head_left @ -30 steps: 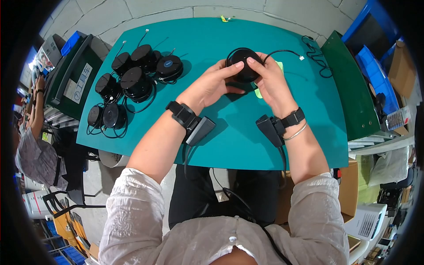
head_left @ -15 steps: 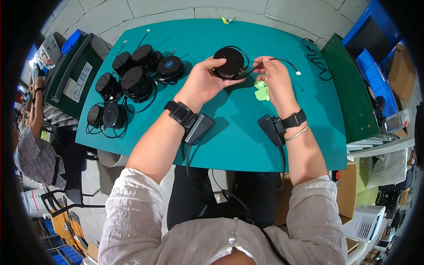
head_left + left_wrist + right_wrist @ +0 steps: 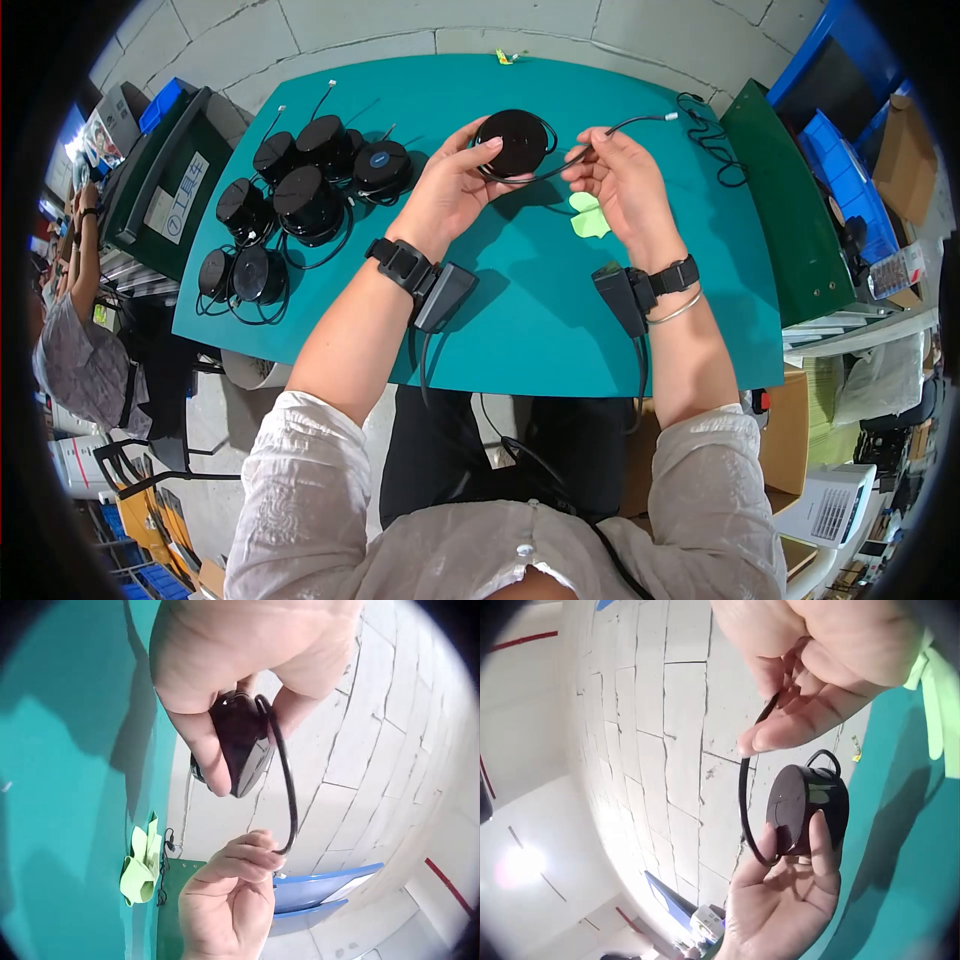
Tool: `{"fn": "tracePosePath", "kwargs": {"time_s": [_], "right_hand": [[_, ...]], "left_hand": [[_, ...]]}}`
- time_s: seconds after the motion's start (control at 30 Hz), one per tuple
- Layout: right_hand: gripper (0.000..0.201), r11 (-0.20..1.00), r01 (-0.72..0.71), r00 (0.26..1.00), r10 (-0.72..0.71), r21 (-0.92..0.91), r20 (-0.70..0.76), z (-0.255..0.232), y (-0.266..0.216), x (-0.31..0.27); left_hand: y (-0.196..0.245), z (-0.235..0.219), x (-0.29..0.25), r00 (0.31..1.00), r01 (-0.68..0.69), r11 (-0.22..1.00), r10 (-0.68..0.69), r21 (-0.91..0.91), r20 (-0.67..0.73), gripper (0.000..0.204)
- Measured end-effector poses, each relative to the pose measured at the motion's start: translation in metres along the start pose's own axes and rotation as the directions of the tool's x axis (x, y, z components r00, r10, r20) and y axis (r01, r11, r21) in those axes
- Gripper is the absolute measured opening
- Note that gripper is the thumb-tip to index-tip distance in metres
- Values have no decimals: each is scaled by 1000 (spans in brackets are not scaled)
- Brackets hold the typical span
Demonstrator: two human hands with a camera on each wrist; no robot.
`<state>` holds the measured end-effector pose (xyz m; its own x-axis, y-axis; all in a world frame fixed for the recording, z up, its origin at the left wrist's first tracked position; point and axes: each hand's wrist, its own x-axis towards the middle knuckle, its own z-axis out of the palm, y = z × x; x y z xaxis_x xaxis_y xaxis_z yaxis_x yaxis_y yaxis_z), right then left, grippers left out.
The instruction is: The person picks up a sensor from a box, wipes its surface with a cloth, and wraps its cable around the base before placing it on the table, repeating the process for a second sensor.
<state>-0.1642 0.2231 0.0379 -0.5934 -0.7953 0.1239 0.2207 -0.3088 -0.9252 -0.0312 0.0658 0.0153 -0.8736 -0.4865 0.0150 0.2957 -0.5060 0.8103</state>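
Your right hand [image 3: 622,185] has left the black disc [image 3: 515,142] and pinches its cable [image 3: 743,787]; your left hand [image 3: 450,190], partly hidden behind, grips the disc, upper centre of frame. Lime-green piece [image 3: 588,217] part-covered by right hand. Tabletop [image 3: 530,310] opens out lower centre, to near edge.

Downward head view, two close wrist views

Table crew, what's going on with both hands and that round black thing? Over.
Left hand gripping the black disc above the table. Right hand pinching its cable, plug end free. Nothing visibly blocking; light green scrap on the table nearby.
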Motion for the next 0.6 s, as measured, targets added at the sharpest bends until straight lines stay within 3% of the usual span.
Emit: {"fn": "tracePosePath", "kwargs": {"time_s": [0.03, 0.1, 0.2, 0.33, 0.43, 0.5, 0.6], "right_hand": [[23, 1000, 1, 1000, -1, 0, 0, 0, 1, 0], [23, 995, -8, 998, 1, -100, -67, -1, 5, 1], [23, 996, -20, 987, 6, -91, -159, -11, 10, 6], [25, 991, 10, 999, -16, -130, -47, -13, -1, 4], [27, 987, 4, 1000, 0, -163, 22, -4, -7, 0], [26, 989, 44, 992, -60, -145, -113, -3, -2, 1], [27, 992, 14, 986, -35, -126, -165, -16, 4, 7]], "left_hand": [[1, -1, 1, 1000, 0, 1000, 0, 1, 1, 40], [4, -2, 2, 991, 52, 982, -28, -181, 130, 38], [4, 4, -1, 993, 77, 958, -50, -276, 103, 38], [3, 1, 0, 989, 22, 993, -5, -114, 150, 38], [1, 2, 0, 999, 5, 998, -3, -59, 39, 37], [2, -2, 3, 990, 29, 995, -15, -100, 143, 35], [7, 2, -3, 979, 84, 991, -63, -105, 196, 37]]}}
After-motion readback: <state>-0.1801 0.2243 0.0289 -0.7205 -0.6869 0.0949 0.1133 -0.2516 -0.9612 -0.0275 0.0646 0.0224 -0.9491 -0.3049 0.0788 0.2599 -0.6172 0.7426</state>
